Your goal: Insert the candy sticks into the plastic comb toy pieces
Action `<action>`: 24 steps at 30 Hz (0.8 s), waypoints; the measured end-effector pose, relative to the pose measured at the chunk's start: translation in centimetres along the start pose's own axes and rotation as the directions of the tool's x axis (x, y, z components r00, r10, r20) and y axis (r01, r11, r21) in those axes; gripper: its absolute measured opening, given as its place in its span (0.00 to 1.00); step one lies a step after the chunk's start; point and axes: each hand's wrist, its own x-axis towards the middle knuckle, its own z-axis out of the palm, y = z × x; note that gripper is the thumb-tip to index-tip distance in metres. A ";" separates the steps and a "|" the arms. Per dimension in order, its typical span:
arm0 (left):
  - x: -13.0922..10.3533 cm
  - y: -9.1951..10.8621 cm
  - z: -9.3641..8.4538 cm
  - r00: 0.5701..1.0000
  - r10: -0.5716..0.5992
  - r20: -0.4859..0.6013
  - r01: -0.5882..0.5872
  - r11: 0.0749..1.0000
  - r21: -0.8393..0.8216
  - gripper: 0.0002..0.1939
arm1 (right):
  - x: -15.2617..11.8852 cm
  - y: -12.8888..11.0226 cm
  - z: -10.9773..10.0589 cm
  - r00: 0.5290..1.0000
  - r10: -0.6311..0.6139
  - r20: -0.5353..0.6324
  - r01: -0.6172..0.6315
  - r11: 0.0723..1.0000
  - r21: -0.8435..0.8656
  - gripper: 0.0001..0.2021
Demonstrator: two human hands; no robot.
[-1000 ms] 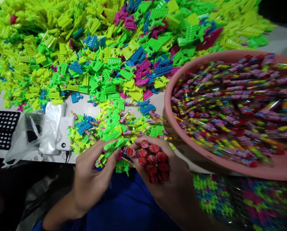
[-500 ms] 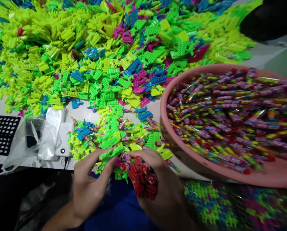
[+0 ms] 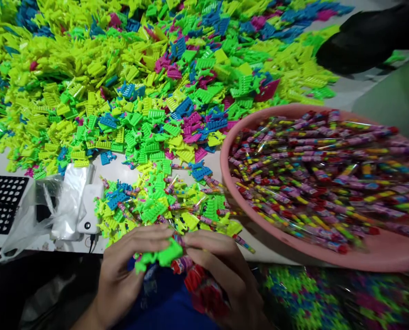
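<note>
My left hand (image 3: 122,270) is closed on a bright green plastic toy piece (image 3: 161,257) at the table's near edge. My right hand (image 3: 228,270) grips a bundle of slim red-ended wrapped tubes (image 3: 206,291), blurred and partly hidden by the fingers. One purple tube with a red end (image 3: 182,264) sticks out from that hand and meets the toy piece; whether they are joined I cannot tell. Just beyond both hands lies a small heap of green, yellow and blue toy pieces (image 3: 156,201) with several such tubes among them.
A large pile of coloured toy pieces (image 3: 87,91) covers the back of the table. The pink basin (image 3: 226,160) on the right holds many wrapped tubes. At left are a white power bank (image 3: 89,208), clear plastic bags (image 3: 68,213) and a black perforated tray (image 3: 7,201).
Both hands have moved slightly lower in view. The green piece has turned and tilted downward, and the red-ended bundle has swung lower. The dark shape at upper right reaches further in.
</note>
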 end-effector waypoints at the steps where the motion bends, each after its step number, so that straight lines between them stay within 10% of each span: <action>1: -0.2 -0.2 -0.2 1.000 0.017 0.022 -0.016 0.999 -0.049 0.10 | 0.0 0.1 -0.1 1.000 0.004 0.013 -0.004 0.999 0.049 0.32; 7: -0.6 -0.8 -0.8 0.994 -0.106 -0.011 0.105 0.990 -0.097 0.06 | 1.2 0.3 0.4 0.955 0.296 0.017 -0.281 0.885 0.371 0.23; 16: -0.1 0.1 -2.7 0.886 -0.362 0.288 0.455 0.795 -0.401 0.18 | 0.9 0.7 0.5 0.865 0.499 0.063 -0.482 0.788 0.383 0.15; 20: -0.1 0.0 -1.8 0.935 -0.349 0.060 0.339 0.831 -0.441 0.05 | 0.3 0.4 0.8 0.731 0.641 0.235 -0.637 0.517 0.572 0.09; 24: 0.3 0.2 -0.9 0.949 -0.284 -0.134 0.240 0.931 -0.273 0.19 | 0.6 -0.3 0.8 0.555 0.737 0.386 -0.740 0.227 0.633 0.17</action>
